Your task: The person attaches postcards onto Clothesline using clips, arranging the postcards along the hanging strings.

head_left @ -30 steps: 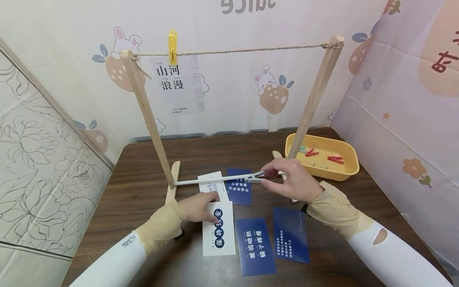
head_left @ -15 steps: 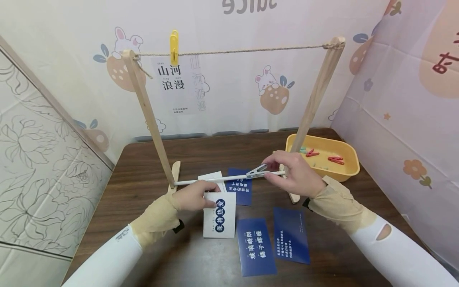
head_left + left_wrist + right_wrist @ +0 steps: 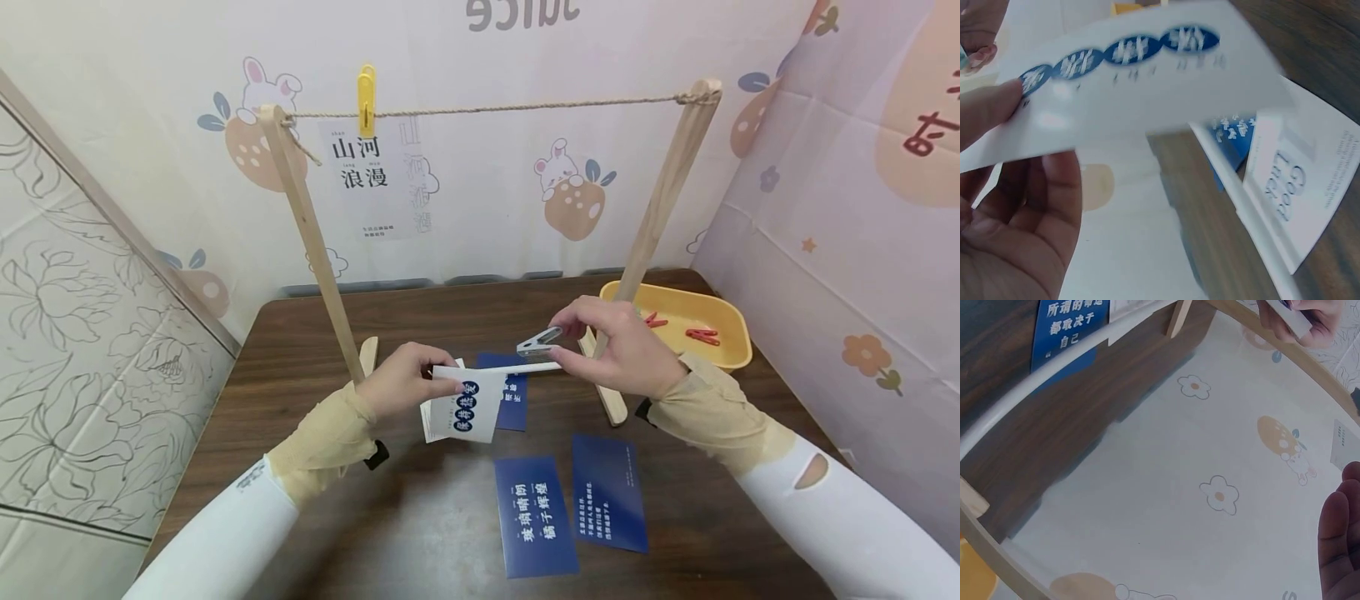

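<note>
My left hand [image 3: 405, 379] pinches a white card [image 3: 468, 412] with dark blue circles and white characters, thumb on its printed face. In the left wrist view that card [image 3: 1147, 81] is tilted and raised off the table. A grey clothespin [image 3: 538, 342] is gripped between the thumb and fingers of my right hand [image 3: 618, 346], above the white crossbar [image 3: 532, 367]. Only fingers of the right hand [image 3: 1341, 537] show in the right wrist view, with the clothespin out of sight. A "Good Luck" card [image 3: 1304, 181] lies beyond the bar, mostly hidden in the head view.
A twine line [image 3: 480, 109] runs between two wooden posts. From it a yellow clothespin [image 3: 366, 100] holds a printed sheet [image 3: 367, 183]. Blue cards [image 3: 536, 517] lie on the brown table [image 3: 315, 542]. At right, a yellow basket [image 3: 720, 317] contains red clothespins [image 3: 702, 335].
My left hand has lifted the white card off the table and moved it up and forward, over the crossbar. The right hand has raised the grey clothespin slightly.
</note>
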The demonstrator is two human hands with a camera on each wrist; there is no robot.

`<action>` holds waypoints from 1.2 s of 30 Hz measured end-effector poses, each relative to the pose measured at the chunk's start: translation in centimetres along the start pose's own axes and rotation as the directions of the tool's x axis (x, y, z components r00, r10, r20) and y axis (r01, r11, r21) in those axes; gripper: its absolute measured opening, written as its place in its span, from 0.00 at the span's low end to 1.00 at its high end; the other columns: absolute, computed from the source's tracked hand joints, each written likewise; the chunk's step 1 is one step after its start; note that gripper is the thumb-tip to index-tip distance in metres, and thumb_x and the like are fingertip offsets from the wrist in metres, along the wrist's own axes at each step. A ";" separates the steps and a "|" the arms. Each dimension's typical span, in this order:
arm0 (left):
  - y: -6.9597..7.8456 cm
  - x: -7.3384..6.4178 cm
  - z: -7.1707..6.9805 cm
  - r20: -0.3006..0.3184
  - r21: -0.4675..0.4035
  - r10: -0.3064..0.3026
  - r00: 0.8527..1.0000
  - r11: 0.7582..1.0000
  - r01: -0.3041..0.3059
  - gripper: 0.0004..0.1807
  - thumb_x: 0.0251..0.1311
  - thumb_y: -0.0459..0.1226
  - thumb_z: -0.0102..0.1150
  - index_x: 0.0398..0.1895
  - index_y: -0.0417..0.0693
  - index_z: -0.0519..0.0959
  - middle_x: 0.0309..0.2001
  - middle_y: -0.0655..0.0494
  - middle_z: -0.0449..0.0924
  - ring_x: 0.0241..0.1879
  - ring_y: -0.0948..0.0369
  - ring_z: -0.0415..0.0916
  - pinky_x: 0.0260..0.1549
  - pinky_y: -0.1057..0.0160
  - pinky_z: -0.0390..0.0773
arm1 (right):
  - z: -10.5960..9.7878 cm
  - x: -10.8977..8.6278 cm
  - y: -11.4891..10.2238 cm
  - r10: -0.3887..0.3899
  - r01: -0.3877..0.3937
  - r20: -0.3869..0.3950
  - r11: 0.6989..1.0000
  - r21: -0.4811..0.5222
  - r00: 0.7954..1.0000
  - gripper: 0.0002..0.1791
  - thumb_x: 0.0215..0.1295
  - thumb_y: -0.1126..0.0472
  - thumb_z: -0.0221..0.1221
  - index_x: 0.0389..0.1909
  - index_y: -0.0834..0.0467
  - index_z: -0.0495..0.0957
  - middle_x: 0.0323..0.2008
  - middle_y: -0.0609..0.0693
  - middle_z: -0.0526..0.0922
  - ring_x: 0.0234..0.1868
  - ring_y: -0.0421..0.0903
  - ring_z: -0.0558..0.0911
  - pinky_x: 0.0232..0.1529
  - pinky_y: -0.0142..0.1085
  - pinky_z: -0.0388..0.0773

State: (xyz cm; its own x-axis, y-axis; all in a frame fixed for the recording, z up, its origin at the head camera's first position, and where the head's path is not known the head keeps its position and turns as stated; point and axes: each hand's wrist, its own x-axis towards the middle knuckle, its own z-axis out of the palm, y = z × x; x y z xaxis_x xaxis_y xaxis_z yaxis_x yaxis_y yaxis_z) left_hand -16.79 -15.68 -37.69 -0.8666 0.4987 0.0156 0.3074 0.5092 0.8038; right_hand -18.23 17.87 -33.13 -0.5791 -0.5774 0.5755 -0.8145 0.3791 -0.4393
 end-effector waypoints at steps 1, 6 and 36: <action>0.1 0.1 -0.1 -0.020 -0.008 -0.001 1.000 1.000 0.001 0.02 0.67 0.32 0.73 0.38 0.42 0.89 0.37 0.49 0.92 0.34 0.62 0.83 0.35 0.64 0.82 | -0.1 0.2 -0.1 -0.003 0.003 -0.003 1.000 -0.008 1.000 0.17 0.53 0.71 0.78 0.43 0.60 0.86 0.35 0.46 0.89 0.35 0.37 0.80 0.39 0.28 0.79; 1.0 0.4 -0.8 -0.100 -0.033 -0.006 0.995 0.999 0.003 0.04 0.69 0.31 0.70 0.43 0.40 0.90 0.40 0.45 0.92 0.35 0.59 0.84 0.37 0.62 0.82 | -0.9 1.2 -0.5 -0.032 0.032 -0.022 0.999 -0.024 0.999 0.19 0.48 0.70 0.81 0.41 0.59 0.87 0.34 0.45 0.89 0.33 0.37 0.79 0.37 0.25 0.76; 6.5 3.0 -4.0 -0.375 -0.119 0.074 0.924 0.985 -0.127 0.10 0.74 0.31 0.65 0.52 0.35 0.87 0.50 0.39 0.92 0.45 0.49 0.90 0.50 0.54 0.89 | -5.6 6.5 -2.4 -0.046 0.043 -0.071 0.998 -0.043 0.996 0.08 0.62 0.72 0.71 0.43 0.65 0.87 0.33 0.52 0.89 0.34 0.39 0.79 0.42 0.23 0.75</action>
State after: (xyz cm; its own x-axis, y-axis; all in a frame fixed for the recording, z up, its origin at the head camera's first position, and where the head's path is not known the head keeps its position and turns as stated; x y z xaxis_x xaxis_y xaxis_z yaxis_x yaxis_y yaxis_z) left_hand -19.00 -13.66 -30.03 -0.9255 0.2355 0.2966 0.3659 0.3542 0.8606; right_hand -20.31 17.29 -24.44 -0.5422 -0.5418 0.6423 -0.8394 0.3846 -0.3841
